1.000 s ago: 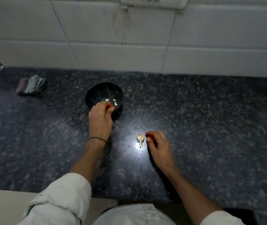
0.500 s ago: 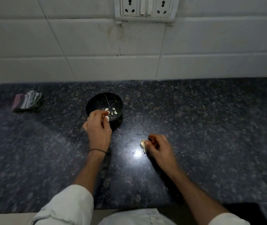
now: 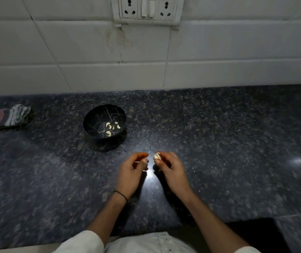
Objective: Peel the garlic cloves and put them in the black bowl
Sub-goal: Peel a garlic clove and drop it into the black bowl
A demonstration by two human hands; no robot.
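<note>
Several peeled cloves (image 3: 111, 127) lie in the black bowl (image 3: 91, 116). The right hand (image 3: 172, 170) pinches unpeeled garlic (image 3: 157, 156). The left hand (image 3: 132, 172) is curled, and I cannot tell whether it holds anything.

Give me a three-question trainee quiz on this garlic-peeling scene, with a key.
1. True or false: the right hand pinches the pale, papery-skinned garlic piece.
2. The small peeled white cloves lie: A) on the countertop; B) in the round black gold-veined bowl; C) on a cloth.
3. Fill in: the left hand wears a thin black ____ at its wrist.
Key: 1 true; 2 B; 3 band.
</note>
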